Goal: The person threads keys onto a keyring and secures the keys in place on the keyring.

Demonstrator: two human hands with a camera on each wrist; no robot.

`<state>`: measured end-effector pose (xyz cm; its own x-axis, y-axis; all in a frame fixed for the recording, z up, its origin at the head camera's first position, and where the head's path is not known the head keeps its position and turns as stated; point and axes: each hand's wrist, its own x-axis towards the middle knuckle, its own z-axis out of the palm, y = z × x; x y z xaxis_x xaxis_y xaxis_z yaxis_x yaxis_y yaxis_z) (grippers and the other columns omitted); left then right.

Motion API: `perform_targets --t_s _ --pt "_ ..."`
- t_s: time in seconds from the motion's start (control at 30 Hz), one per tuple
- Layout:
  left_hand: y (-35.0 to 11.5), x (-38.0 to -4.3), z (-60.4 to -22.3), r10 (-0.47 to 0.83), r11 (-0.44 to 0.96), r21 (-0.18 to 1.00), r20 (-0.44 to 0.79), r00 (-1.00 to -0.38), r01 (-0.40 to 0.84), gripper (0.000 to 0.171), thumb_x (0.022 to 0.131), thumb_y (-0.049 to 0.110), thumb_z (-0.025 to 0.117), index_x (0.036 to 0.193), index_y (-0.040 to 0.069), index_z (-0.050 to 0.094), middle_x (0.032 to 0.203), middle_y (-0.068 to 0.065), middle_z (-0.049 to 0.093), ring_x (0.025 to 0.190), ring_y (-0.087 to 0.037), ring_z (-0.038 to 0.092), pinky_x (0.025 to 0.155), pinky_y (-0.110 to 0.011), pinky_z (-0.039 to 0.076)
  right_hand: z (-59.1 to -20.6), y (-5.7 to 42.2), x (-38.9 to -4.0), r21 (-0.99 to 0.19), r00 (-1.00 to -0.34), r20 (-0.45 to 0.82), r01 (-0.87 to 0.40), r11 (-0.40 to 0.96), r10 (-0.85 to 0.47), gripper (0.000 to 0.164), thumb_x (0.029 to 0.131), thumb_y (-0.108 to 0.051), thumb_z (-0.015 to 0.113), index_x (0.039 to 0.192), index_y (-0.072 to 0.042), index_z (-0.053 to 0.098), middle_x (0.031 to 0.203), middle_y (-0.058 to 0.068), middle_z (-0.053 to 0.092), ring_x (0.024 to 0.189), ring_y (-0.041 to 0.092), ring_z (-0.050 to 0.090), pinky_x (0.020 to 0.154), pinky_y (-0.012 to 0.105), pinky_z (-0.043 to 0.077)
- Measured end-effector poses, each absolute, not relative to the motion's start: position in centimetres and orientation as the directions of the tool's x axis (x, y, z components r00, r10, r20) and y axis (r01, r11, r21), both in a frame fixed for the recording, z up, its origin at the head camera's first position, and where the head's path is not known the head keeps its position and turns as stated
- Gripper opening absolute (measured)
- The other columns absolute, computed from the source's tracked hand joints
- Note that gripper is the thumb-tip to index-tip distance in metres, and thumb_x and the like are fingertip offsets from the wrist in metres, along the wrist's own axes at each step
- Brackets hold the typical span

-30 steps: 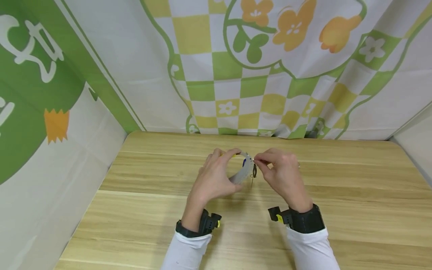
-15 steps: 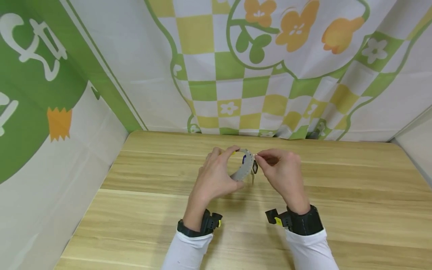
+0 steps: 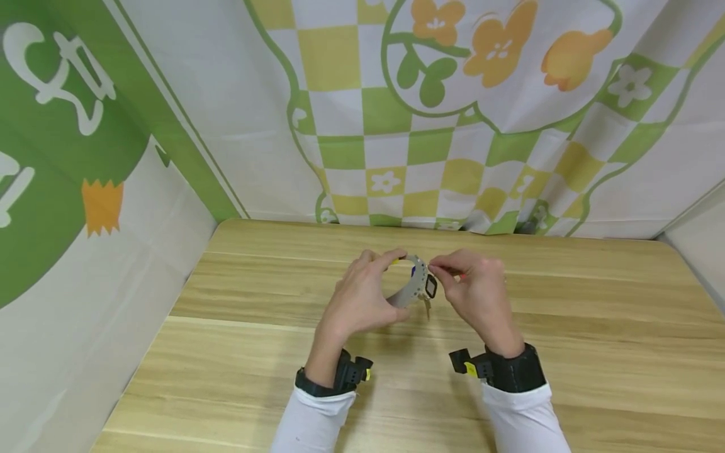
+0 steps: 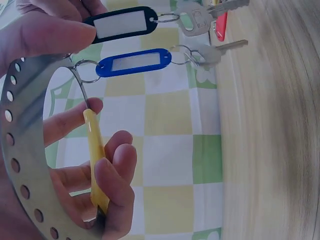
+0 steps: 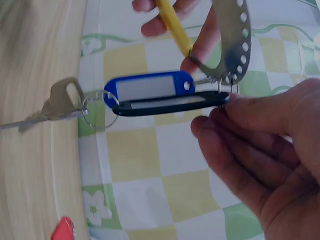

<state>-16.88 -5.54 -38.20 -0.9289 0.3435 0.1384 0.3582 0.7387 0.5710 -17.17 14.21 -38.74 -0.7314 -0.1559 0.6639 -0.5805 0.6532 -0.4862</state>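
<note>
In the head view my left hand (image 3: 359,292) grips a flat grey metal hoop (image 3: 404,294) with a row of holes. In the left wrist view, its fingers curl round a yellow handle-like part (image 4: 95,145) of the hoop. A blue key tag (image 4: 134,62) hangs by its wire ring from the hoop's thin metal end, with a silver key (image 4: 206,53) below. Thumb and fingertips of my right hand (image 3: 477,288) pinch the top end of a black key tag (image 3: 431,287), right against the hoop. Another silver key (image 4: 194,19) dangles from it. The fingertips partly hide the small ring there.
Something red (image 5: 63,229) lies on the wooden table (image 3: 255,377) behind my right hand, mostly hidden in the head view. A checked, flower-printed cloth (image 3: 385,151) hangs along the table's far edge. Another cloth (image 3: 187,251) hangs on the left.
The black tag has swung so its white label faces the head camera. The key below it has shifted slightly right. Both hands stay almost in place, still at the hoop.
</note>
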Motion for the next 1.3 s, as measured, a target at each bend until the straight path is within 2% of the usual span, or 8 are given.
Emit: perform_targets --t_s 0.17,0.33,0.47,0.7,0.87,1.03,1.13,1.3 --pt "-5.6 -17.0 -38.2 0.357 0.744 0.563 0.12 -0.926 0.36 0.091 0.054 0.044 0.078 0.137 0.03 0.042 0.099 0.002 0.042 0.084 -0.016 0.042 0.062 -0.032 0.039 -38.8 14.4 -17.2 -0.45 -0.714 0.668 -0.611 0.652 -0.208 0.01 0.076 -0.01 0.07 0.085 -0.012 0.072 0.079 -0.005 0.065 0.065 0.003 0.056 0.054 0.024 0.043" --pt "-5.4 -16.9 -38.1 0.322 0.75 0.565 0.142 -0.936 0.344 0.092 0.054 0.044 0.078 0.137 0.033 0.04 0.104 0.002 0.043 0.086 -0.016 0.043 0.06 -0.032 0.039 -38.5 14.0 -17.2 -0.544 -0.805 0.581 -0.493 0.679 -0.119 0.009 0.08 -0.017 0.068 0.087 -0.013 0.071 0.077 -0.004 0.065 0.063 0.004 0.059 0.057 0.024 0.046" --pt "-5.1 -16.9 -38.1 0.288 0.77 0.546 0.163 -0.944 0.33 0.091 0.054 0.043 0.078 0.137 0.035 0.04 0.108 0.0 0.044 0.09 -0.016 0.043 0.058 -0.033 0.038 -38.3 13.4 -16.9 -0.614 -0.858 0.514 -0.375 0.694 -0.009 0.009 0.08 -0.02 0.068 0.085 -0.013 0.071 0.072 -0.005 0.064 0.058 0.004 0.057 0.053 0.023 0.045" --pt "-5.0 -16.9 -38.1 0.272 0.783 0.533 0.171 -0.947 0.321 0.091 0.054 0.043 0.077 0.136 0.036 0.04 0.111 -0.001 0.044 0.091 -0.017 0.043 0.057 -0.033 0.037 -38.2 13.2 -17.0 -0.575 -0.82 0.573 -0.419 0.703 -0.019 0.006 0.079 -0.013 0.068 0.082 -0.01 0.072 0.072 -0.001 0.065 0.058 0.004 0.058 0.053 0.021 0.044" --pt "-5.0 -16.8 -38.3 0.292 0.776 0.537 0.158 -0.943 0.33 0.09 0.054 0.044 0.077 0.136 0.037 0.04 0.111 0.001 0.044 0.091 -0.016 0.044 0.06 -0.034 0.038 -38.4 13.7 -17.1 -0.499 -0.776 0.622 -0.497 0.71 -0.105 0.006 0.077 -0.009 0.069 0.082 -0.009 0.072 0.074 0.0 0.065 0.06 0.004 0.059 0.055 0.02 0.044" --pt "-5.3 -16.9 -38.3 0.325 0.765 0.541 0.145 -0.934 0.35 0.089 0.055 0.045 0.077 0.136 0.034 0.042 0.106 0.0 0.045 0.087 -0.015 0.043 0.06 -0.032 0.038 -38.7 14.1 -17.1 -0.413 -0.729 0.656 -0.564 0.715 -0.197 0.008 0.076 -0.008 0.07 0.084 -0.01 0.072 0.076 -0.001 0.065 0.065 0.006 0.059 0.055 0.025 0.045" --pt "-5.4 -16.9 -38.4 0.33 0.762 0.544 0.143 -0.933 0.352 0.089 0.055 0.045 0.077 0.136 0.033 0.042 0.104 0.002 0.044 0.086 -0.015 0.042 0.059 -0.031 0.038 -38.7 14.1 -17.1 -0.433 -0.74 0.641 -0.566 0.702 -0.202 0.008 0.077 -0.009 0.069 0.085 -0.01 0.071 0.077 -0.001 0.065 0.065 0.005 0.059 0.056 0.026 0.046" --pt "-5.3 -16.9 -38.3 0.306 0.773 0.538 0.149 -0.94 0.337 0.091 0.054 0.044 0.077 0.136 0.035 0.041 0.108 0.002 0.044 0.09 -0.015 0.043 0.061 -0.033 0.038 -38.6 13.9 -17.0 -0.535 -0.825 0.554 -0.457 0.711 -0.113 0.008 0.08 -0.016 0.067 0.086 -0.012 0.071 0.075 -0.004 0.064 0.062 0.004 0.058 0.057 0.022 0.045"
